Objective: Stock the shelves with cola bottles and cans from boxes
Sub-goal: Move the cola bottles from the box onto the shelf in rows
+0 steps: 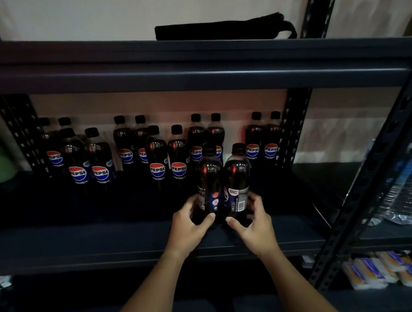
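I am holding two cola bottles upright on the middle shelf [132,233], side by side and just about touching. My left hand [189,224] is curling round the lower part of the left bottle [209,179], thumb on the near side and fingers wrapping behind. My right hand [255,221] is gripping the right bottle [237,175] the same way, thumb in front, fingers round the far side. Both bottles are turned with their back labels toward me; the barcode on the right one is facing out. Whether their bases are resting on the shelf I cannot tell, since my hands are covering them.

Behind them, the stocked bottles [128,155] are standing in pairs along the back of the same shelf, logos facing forward, some pairs set further forward than others. My two bottles are sitting in front of a back pair, to the right of the forward pairs.

A black folded thing [222,28] is lying on the shelf above. To the right, past the upright post [368,171], water bottles [402,193] in clear wrap are standing on the neighbouring rack, and small packets [383,270] are lying on a lower level there.
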A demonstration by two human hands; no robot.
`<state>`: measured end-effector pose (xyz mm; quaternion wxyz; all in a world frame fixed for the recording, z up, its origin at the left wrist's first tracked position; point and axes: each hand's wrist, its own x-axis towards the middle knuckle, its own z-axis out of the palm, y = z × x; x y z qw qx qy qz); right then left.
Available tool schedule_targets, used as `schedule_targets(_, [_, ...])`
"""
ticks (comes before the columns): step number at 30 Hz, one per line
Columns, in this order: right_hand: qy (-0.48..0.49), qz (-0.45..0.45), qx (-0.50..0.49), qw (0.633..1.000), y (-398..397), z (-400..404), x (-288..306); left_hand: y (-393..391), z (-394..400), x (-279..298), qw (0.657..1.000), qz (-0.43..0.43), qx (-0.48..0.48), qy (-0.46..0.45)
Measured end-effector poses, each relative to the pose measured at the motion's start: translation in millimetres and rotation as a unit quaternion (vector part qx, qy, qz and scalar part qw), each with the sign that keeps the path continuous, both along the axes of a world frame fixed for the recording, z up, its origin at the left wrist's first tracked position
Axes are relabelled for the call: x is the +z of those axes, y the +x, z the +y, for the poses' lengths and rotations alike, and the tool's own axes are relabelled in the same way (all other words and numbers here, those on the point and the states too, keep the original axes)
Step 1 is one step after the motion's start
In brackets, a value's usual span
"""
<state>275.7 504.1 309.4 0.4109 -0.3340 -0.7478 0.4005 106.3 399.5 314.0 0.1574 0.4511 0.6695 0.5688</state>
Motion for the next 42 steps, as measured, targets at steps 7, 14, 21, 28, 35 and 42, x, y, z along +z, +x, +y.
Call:
schedule_targets(7, [0.023, 0.003, -0.028, 0.999, -2.8, -3.4, -1.4, 3.0, -0.2, -0.6, 1.000, -0.012, 0.025, 0.004])
schedule_targets(14, [0.020, 0.010, -0.034, 0.999, -1.9, -2.3, -3.3, 2.3, -1.3, -2.0, 0.997, -0.017, 0.077, 0.023])
schedule_targets(21, [0.015, 0.003, -0.013, 1.000, 0.1, -1.6, -1.6, 2.7, -2.1, 0.3, 0.999, -0.032, 0.017, 0.015])
schedule_targets(28, [0.005, 0.020, -0.015, 1.000, -1.2, -1.4, -1.2, 2.0, 3.2, -2.0, 0.999, -0.013, 0.034, 0.007])
schedule_targets(35, [0.026, 0.014, -0.057, 0.998, -3.2, -1.4, -2.7, -1.5, 5.0, -7.0, 0.998, 0.007, 0.066, 0.012])
schedule_targets(42, [0.027, 0.004, -0.027, 0.999, -1.8, 1.0, -5.7, -3.8, 5.0, -8.6, 1.000, -0.001, 0.019, 0.000])
